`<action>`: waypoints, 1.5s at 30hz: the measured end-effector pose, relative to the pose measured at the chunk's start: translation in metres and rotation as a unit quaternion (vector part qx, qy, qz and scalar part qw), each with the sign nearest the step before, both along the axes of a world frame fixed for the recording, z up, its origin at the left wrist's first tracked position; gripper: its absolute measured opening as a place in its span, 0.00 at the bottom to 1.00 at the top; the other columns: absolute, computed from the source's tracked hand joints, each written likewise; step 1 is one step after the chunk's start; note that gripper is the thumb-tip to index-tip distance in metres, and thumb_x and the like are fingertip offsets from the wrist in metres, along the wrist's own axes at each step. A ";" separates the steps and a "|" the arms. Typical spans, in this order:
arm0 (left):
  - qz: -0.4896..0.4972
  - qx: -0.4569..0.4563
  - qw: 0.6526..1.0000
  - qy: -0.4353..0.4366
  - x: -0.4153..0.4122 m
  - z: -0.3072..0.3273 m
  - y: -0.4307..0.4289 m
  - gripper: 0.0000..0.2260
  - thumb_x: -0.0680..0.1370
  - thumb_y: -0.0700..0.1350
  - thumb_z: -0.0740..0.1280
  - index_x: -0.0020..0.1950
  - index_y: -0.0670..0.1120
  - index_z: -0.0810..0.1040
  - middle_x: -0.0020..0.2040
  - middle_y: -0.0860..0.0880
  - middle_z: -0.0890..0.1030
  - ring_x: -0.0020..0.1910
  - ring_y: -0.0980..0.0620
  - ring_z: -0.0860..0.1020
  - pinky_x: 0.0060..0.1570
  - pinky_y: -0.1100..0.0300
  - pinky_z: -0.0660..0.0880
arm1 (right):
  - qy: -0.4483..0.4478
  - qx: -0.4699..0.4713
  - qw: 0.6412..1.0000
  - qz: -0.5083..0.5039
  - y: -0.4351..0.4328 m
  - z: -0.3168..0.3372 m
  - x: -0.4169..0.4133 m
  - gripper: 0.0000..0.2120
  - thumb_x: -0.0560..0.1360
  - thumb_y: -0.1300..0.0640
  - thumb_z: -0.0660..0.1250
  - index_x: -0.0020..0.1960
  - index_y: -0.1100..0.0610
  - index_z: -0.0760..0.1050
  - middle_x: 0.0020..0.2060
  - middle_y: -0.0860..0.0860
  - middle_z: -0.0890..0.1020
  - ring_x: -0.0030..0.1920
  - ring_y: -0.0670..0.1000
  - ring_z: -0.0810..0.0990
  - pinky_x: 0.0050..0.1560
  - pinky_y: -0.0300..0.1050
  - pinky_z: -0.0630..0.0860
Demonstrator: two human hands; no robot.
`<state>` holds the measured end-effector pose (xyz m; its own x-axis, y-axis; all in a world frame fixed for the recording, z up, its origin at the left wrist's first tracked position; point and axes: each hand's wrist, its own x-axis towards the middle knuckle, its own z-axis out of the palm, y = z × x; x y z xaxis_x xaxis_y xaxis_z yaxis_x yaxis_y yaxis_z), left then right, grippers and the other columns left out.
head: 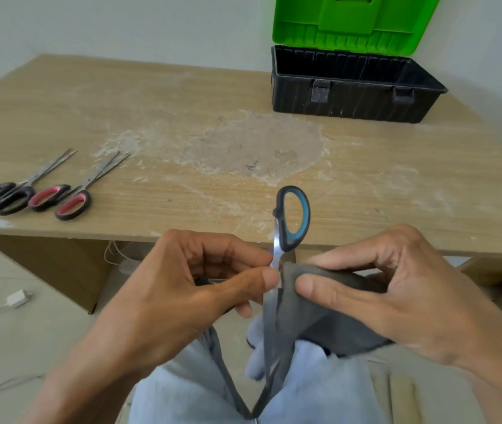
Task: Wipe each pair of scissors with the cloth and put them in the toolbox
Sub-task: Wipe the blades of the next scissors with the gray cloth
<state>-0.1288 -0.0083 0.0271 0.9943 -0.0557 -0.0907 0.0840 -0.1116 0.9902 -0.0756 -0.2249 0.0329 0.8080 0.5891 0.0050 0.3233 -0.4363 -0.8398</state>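
no readable text, labels, numbers

One head-worn wide-angle view — forward and down; left hand (188, 289) and right hand (396, 289) close, table (182, 96) beyond.

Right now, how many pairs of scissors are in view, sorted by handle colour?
all-black scissors: 1, on the table
pink-lined scissors: 1, on the table
blue-lined scissors: 1, pinched by the left hand, the right hand holding the cloth against it
Total: 3
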 end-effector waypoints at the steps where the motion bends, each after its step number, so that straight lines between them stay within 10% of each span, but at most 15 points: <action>1: 0.004 -0.006 1.000 0.004 -0.001 -0.001 0.001 0.07 0.65 0.48 0.76 0.41 0.48 0.88 0.36 0.46 0.86 0.29 0.54 0.80 0.33 0.70 0.74 | -0.001 -0.008 1.000 -0.001 -0.002 0.001 0.001 0.11 0.69 0.39 0.72 0.47 0.40 0.90 0.41 0.36 0.89 0.45 0.39 0.88 0.48 0.38 0.81; 10: -0.014 0.016 0.999 -0.029 0.003 -0.001 -0.007 0.07 0.69 0.49 0.75 0.43 0.47 0.87 0.38 0.47 0.86 0.33 0.52 0.81 0.37 0.66 0.76 | 0.020 0.028 0.999 -0.013 0.006 -0.001 0.005 0.10 0.67 0.39 0.72 0.42 0.40 0.89 0.35 0.41 0.88 0.36 0.44 0.86 0.35 0.36 0.79; 15: -0.008 -0.011 1.000 -0.007 0.001 -0.004 0.001 0.07 0.68 0.47 0.75 0.42 0.47 0.87 0.36 0.46 0.86 0.31 0.54 0.79 0.35 0.68 0.74 | 0.018 0.001 1.000 0.010 -0.001 0.002 0.012 0.08 0.72 0.43 0.76 0.46 0.45 0.90 0.39 0.40 0.89 0.42 0.41 0.88 0.44 0.36 0.81; 22: -0.008 -0.017 1.000 0.005 0.001 -0.002 0.003 0.06 0.68 0.46 0.75 0.41 0.46 0.87 0.34 0.46 0.85 0.30 0.55 0.78 0.33 0.70 0.73 | 0.041 0.003 0.999 -0.011 -0.012 -0.003 0.014 0.06 0.74 0.42 0.77 0.46 0.43 0.90 0.41 0.44 0.90 0.45 0.47 0.89 0.54 0.59 0.84; 29: -0.028 -0.050 0.998 0.005 0.003 0.001 0.001 0.05 0.68 0.45 0.75 0.40 0.45 0.87 0.32 0.48 0.83 0.29 0.54 0.77 0.31 0.70 0.72 | 0.041 0.026 0.998 0.040 -0.012 0.005 0.013 0.10 0.77 0.42 0.73 0.47 0.45 0.90 0.39 0.45 0.90 0.41 0.46 0.89 0.41 0.39 0.81; 35: -0.032 -0.092 0.995 0.024 0.004 -0.005 0.012 0.08 0.68 0.43 0.78 0.43 0.40 0.86 0.34 0.43 0.81 0.30 0.53 0.76 0.32 0.68 0.73 | 0.053 0.049 0.997 0.003 -0.033 0.001 0.020 0.14 0.73 0.38 0.72 0.45 0.47 0.90 0.40 0.56 0.90 0.43 0.63 0.88 0.46 0.65 0.82; 45: -0.008 -0.075 0.997 0.033 0.005 0.003 -0.005 0.07 0.66 0.45 0.75 0.40 0.42 0.86 0.31 0.46 0.82 0.28 0.53 0.76 0.29 0.70 0.72 | 0.011 0.033 0.999 0.010 -0.012 -0.001 0.012 0.12 0.75 0.40 0.70 0.43 0.44 0.89 0.35 0.47 0.88 0.36 0.50 0.85 0.39 0.33 0.74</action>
